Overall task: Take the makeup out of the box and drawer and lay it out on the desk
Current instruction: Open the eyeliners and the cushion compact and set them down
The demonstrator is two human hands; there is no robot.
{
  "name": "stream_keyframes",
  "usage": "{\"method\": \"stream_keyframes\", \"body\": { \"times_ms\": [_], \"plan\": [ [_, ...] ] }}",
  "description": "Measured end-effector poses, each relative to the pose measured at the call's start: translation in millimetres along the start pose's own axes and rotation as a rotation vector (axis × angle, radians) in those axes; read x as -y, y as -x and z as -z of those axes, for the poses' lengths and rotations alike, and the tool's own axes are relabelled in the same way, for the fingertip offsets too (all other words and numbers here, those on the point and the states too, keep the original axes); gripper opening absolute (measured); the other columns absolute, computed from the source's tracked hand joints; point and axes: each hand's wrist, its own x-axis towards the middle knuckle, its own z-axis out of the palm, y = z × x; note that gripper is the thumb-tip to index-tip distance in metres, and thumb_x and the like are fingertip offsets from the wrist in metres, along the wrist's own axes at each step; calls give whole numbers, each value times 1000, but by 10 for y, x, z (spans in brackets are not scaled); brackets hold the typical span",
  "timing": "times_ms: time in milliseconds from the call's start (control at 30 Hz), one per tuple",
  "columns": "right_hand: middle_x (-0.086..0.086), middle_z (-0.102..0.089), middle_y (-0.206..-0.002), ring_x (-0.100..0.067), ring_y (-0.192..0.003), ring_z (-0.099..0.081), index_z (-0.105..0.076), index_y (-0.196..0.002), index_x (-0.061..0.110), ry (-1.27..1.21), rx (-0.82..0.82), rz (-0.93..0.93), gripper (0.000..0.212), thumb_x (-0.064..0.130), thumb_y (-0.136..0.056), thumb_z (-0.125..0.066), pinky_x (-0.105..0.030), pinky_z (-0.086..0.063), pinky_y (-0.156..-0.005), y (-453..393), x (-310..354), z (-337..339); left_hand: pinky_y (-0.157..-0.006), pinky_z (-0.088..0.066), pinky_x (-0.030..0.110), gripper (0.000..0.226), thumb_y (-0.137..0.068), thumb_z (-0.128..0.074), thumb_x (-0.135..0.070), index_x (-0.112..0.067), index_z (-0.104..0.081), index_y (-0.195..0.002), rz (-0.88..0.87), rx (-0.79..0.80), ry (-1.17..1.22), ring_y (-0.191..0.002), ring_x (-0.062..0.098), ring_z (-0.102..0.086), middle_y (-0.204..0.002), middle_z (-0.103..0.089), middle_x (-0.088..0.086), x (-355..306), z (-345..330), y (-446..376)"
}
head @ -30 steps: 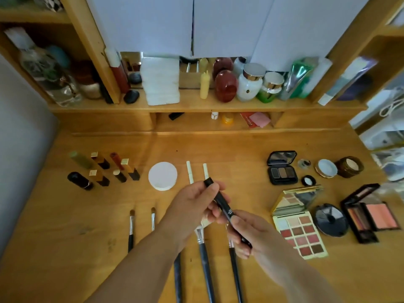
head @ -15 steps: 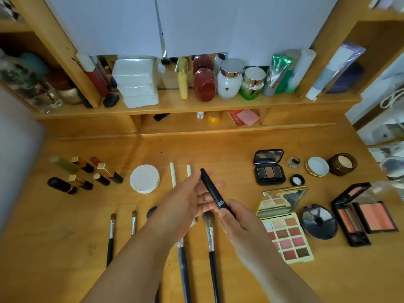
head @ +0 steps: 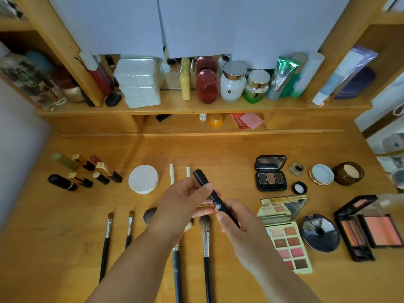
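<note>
A slim black makeup pen point(head: 215, 199) hangs tilted above the wooden desk point(head: 207, 154), held by both hands. My left hand point(head: 183, 202) pinches its upper half and my right hand point(head: 238, 217) grips its lower end. Below them lie several makeup brushes point(head: 205, 237) in a row, partly hidden by my arms. Several lipsticks point(head: 87, 171) lie at the left beside a round white compact point(head: 143, 179) and two white sticks point(head: 172, 176). Open palettes point(head: 284, 232) and small pots point(head: 348, 173) fill the right side.
A low shelf point(head: 196, 109) at the back carries bottles, jars, tubes and a stack of white pads point(head: 140, 83). A pink card point(head: 249, 120) and small items sit in the cubby below. Side shelves stand at far left and right.
Both hands with the black pen have risen slightly and moved a little away from me. My left fingers slid from the pen's top down to its middle. The view shifted.
</note>
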Motion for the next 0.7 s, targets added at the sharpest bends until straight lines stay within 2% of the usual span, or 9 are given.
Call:
{"method": "stream_keyframes", "body": {
  "times_ms": [100,233,333,433,500,533,600,667,700],
  "plan": [
    [15,-52,-59,1,-50,-41,-58,-84,34,0,18,16,14,25,-93,-51,-12,-33,-49,-3,-28,-5,-57,-56,25,40,-67,-69,-45,-13,-62,-90,-30,-100,-64,-75,24,-71,-81,-73,11,-49,-55,-21],
    [15,-52,-59,1,-49,-41,-57,-83,36,-15,3,10,16,27,-94,-51,-11,-33,-48,-30,-61,-7,-59,-56,24,40,-66,-70,-47,-16,-66,-90,-48,-91,-124,-79,20,-71,-84,-73,10,-54,-65,-21],
    [15,-54,-60,1,-51,-44,-58,-84,38,-30,-7,0,16,27,-94,-52,-12,-33,-49,-45,-67,-10,-63,-57,25,34,-65,-73,-44,-17,-69,-86,-45,-83,-122,-82,21,-70,-88,-70,16,-27,-54,-18],
    [14,-59,-66,-6,-64,-54,-59,-89,44,-85,21,-17,19,26,-94,-52,-26,-46,-62,-58,-51,-19,-71,-58,28,33,-64,-74,-44,-20,-70,-86,-52,-40,-134,-86,23,-70,-90,-70,16,-14,-32,-13],
    [11,-66,-75,-9,-72,-60,-61,-92,44,-123,25,-5,21,25,-94,-52,-31,-52,-71,-73,-33,-23,-77,-57,30,28,-67,-76,-38,-23,-71,-89,-42,24,-163,-88,25,-69,-89,-71,12,-6,-19,4],
    [9,-68,-80,-11,-76,-62,-61,-93,45,-133,17,8,20,27,-94,-52,-30,-53,-74,-85,-29,-27,-78,-57,31,21,-71,-76,-30,-21,-71,-89,-32,59,-181,-87,26,-69,-88,-72,10,-3,-15,15],
    [10,-69,-87,-7,-80,-63,-60,-94,50,-121,-14,33,17,34,-93,-54,-21,-50,-71,-113,-31,-35,-80,-55,31,9,-78,-73,-17,-18,-71,-86,-24,111,-245,-86,25,-70,-85,-73,8,3,-8,27],
    [18,-69,-93,2,-86,-63,-59,-98,50,-114,-33,23,16,36,-92,-55,-11,-47,-70,-142,-42,-48,-79,-55,30,8,-81,-70,-14,-21,-72,-85,-40,94,-320,-86,20,-70,-85,-74,5,-6,-11,7],
    [22,-68,-97,7,-92,-60,-57,-104,47,-103,-33,11,17,35,-92,-54,-10,-46,-75,-150,-71,-60,-76,-55,27,11,-81,-70,-14,-24,-72,-85,-59,60,-346,-85,16,-70,-85,-74,3,-17,-15,-19]
  ]
}}
